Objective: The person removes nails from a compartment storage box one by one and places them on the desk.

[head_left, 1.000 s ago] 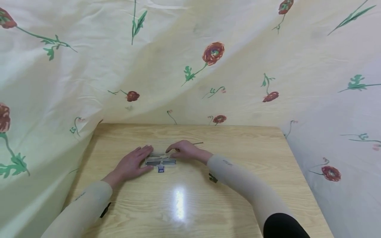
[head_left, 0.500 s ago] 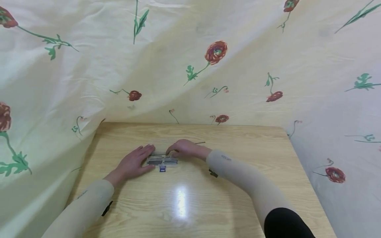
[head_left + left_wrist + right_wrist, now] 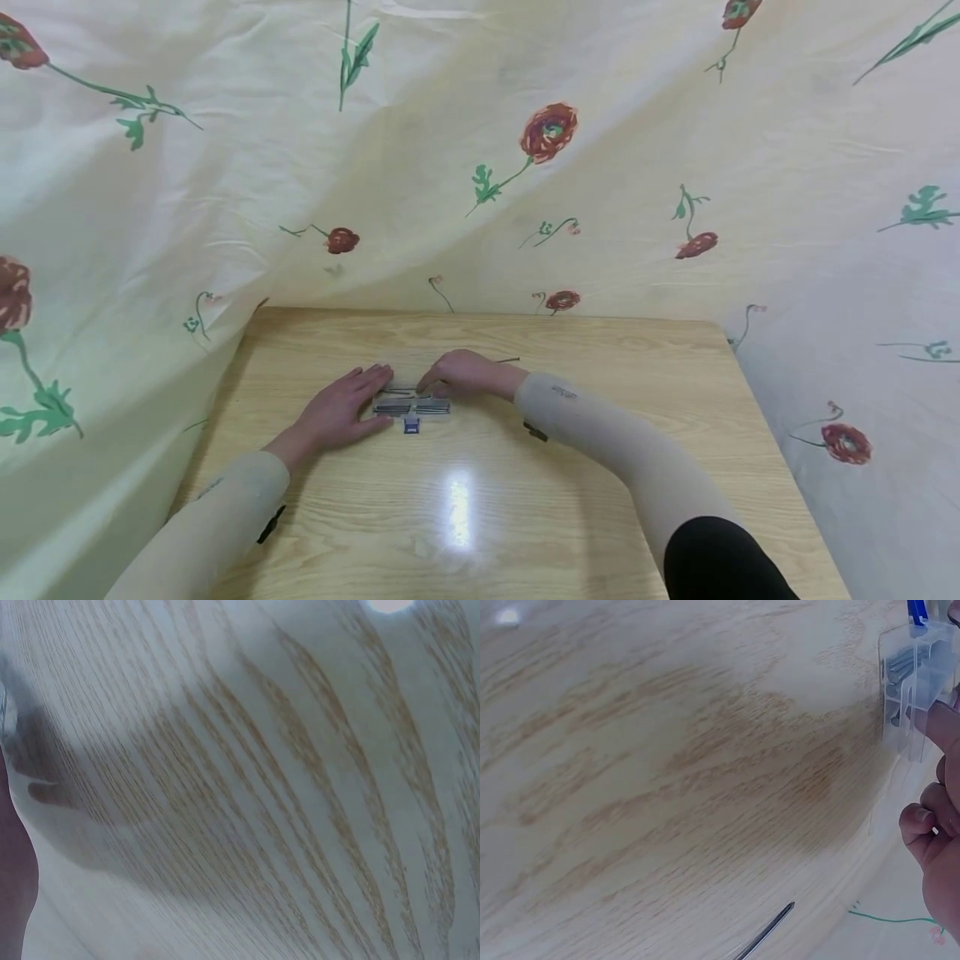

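Observation:
A small clear plastic compartment box [image 3: 414, 398] sits on the table, with a blue latch [image 3: 411, 426] at its near side. Dark metal nails [image 3: 393, 409] lie in its compartments; several show as grey rods [image 3: 901, 666] in the right wrist view. My left hand [image 3: 341, 411] rests along the box's left side with its fingers extended. From the right, my right hand [image 3: 462, 372] reaches into the box. One finger [image 3: 941, 724] dips into a compartment while other fingers are curled; whether it pinches a nail is hidden. Only an edge of the left hand [image 3: 15, 877] shows in the left wrist view.
A single pointed nail [image 3: 769, 928] lies on the wooden table [image 3: 570, 500] beyond the right wrist, also visible as a thin dark line in the head view. Flower-patterned cloth [image 3: 450, 167] hangs behind the table and along both sides.
The right hand's fingers have dipped slightly lower into the box. My left hand stays in place at the box's left side. The head view has shifted a little.

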`<state>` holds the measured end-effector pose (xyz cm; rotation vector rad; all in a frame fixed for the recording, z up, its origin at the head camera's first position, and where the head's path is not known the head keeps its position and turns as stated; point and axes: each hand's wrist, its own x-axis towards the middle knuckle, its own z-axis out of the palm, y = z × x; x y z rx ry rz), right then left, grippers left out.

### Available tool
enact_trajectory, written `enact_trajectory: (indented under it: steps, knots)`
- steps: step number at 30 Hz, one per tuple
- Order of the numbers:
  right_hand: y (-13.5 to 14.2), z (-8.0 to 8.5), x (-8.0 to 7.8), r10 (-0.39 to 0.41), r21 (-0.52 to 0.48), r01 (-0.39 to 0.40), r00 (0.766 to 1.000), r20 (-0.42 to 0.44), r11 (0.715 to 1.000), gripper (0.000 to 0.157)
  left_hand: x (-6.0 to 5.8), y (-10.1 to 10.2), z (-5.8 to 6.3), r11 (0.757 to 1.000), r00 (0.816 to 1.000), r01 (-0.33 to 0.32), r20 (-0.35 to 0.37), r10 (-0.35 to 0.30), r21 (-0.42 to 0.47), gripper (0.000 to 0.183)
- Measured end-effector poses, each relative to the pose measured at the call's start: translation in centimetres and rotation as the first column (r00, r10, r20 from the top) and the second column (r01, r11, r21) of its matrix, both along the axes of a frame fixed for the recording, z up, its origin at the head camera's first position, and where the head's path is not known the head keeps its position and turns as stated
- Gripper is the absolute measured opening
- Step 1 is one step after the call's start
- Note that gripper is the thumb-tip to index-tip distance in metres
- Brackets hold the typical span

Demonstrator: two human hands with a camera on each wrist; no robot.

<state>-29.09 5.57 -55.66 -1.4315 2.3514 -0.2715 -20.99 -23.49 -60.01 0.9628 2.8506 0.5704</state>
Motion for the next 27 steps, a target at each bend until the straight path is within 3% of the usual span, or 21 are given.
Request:
enact_trajectory:
  steps: [10,21,27]
  knots:
    - [-0.9,-0.5,0.7,0.025,-0.089,-0.032,0.997,-0.075,0.996,0.025,0.1,-0.3,-0.2,1.000,1.000,0.004,-0.013,-0.004,0.001,0.085]
    - [-0.5,-1.8,1.1,-0.071,-0.135,0.062,0.996,-0.061,0.989,0.019,-0.1,-0.3,-0.3,1.000,1.000,0.014,-0.012,-0.014,-0.008,0.085]
    - [-1.0,-1.5,1.2,-0.086,-0.100,0.080,0.995,-0.058,0.992,0.015,-0.2,-0.4,-0.5,1.000,1.000,0.016,-0.018,-0.016,-0.020,0.085]
